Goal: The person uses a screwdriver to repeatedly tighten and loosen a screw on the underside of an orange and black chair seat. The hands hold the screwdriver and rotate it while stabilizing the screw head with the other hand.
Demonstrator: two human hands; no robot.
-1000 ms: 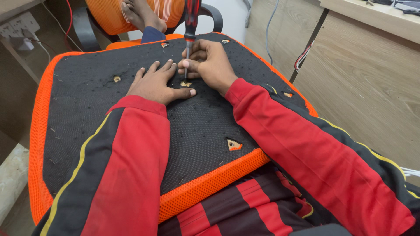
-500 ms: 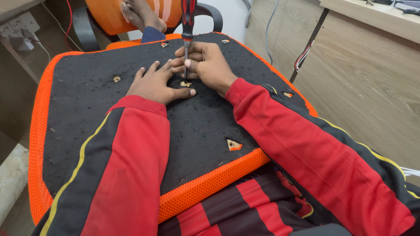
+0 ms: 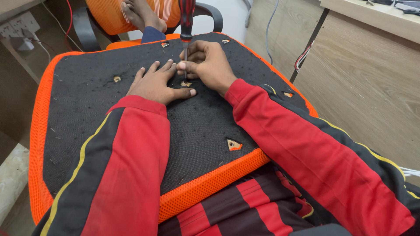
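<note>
Steel shaft of the upright screwdriver [image 3: 187, 26] is pinched between the right hand [image 3: 209, 64] fingertips, its tip apparently at a small torn hole [image 3: 186, 83]. Left hand [image 3: 155, 83] lies flat, fingers spread, on the black felt-like seat underside [image 3: 131, 131], edged in orange mesh.

An office: a wood-laminate desk [image 3: 372, 65] with hanging cables [image 3: 302, 59], a wall socket [image 3: 17, 28] and an orange mesh office chair [image 3: 109, 17]
</note>
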